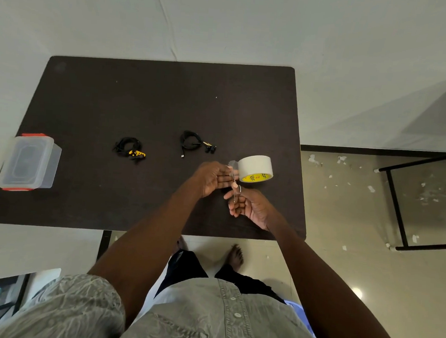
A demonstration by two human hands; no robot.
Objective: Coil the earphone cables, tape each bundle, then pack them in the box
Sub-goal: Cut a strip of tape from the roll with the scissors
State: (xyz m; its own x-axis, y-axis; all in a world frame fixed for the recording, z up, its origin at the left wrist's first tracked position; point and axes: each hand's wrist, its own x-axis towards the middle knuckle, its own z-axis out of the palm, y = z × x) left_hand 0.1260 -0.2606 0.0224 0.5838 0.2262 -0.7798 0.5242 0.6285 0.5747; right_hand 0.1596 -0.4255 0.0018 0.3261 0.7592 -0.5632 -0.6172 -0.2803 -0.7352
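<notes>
- Left hand (216, 177) is pinching a clear tape strip (233, 167) beside the tape roll (255, 168).
- Right hand (248, 206) is gripping small scissors (235, 193).
- Two coiled earphone bundles (129, 149) (193, 143) are lying farther left; the box (29, 163) is sitting at the counter's (142, 97) left edge.

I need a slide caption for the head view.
Left hand pulls tape from roll; right hand holds scissors.

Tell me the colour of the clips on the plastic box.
Orange-red clips on the clear plastic box, head view.
</notes>
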